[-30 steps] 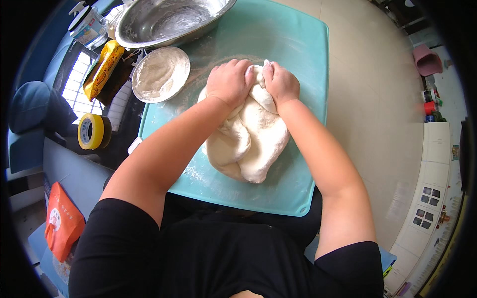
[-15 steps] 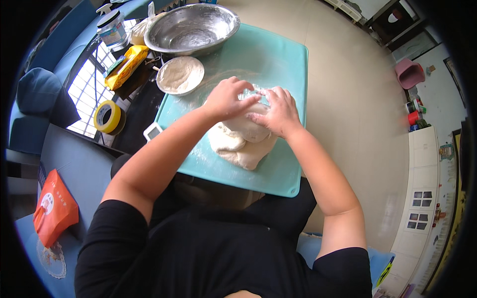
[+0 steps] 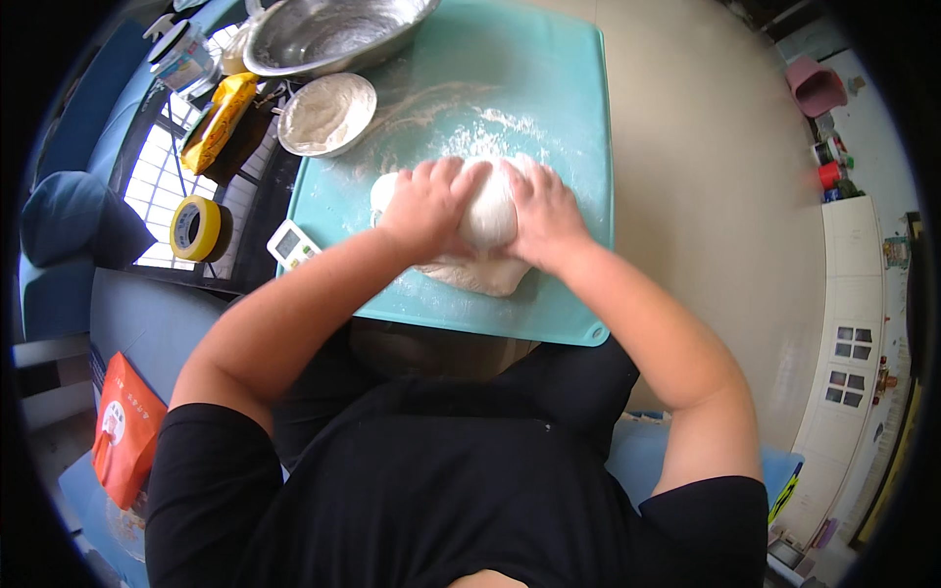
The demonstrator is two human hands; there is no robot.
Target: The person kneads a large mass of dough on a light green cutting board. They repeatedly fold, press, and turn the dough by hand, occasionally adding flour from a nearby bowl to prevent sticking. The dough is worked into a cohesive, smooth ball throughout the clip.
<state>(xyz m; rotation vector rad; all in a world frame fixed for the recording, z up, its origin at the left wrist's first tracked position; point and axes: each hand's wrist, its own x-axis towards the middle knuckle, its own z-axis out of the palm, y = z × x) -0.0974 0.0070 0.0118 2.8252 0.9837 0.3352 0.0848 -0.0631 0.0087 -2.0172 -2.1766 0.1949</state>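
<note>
A large lump of white dough lies on the floured teal board, its upper part bulging between my hands and a flatter fold spreading out on the near side. My left hand presses on the dough's left part, fingers curved over its far side. On the right part, my right hand grips in the same way, its thumb toward the middle. Both palms cover some of the dough. Loose flour is scattered on the board just beyond it.
A steel basin and a small bowl of flour stand at the far left. A white timer-like device sits at the board's left edge. Beyond are yellow tape, a yellow packet and a plastic jar.
My hands have come down from the raised flap of dough and now press on the lump, which is more gathered. The view has shifted, so the board sits higher in it.
</note>
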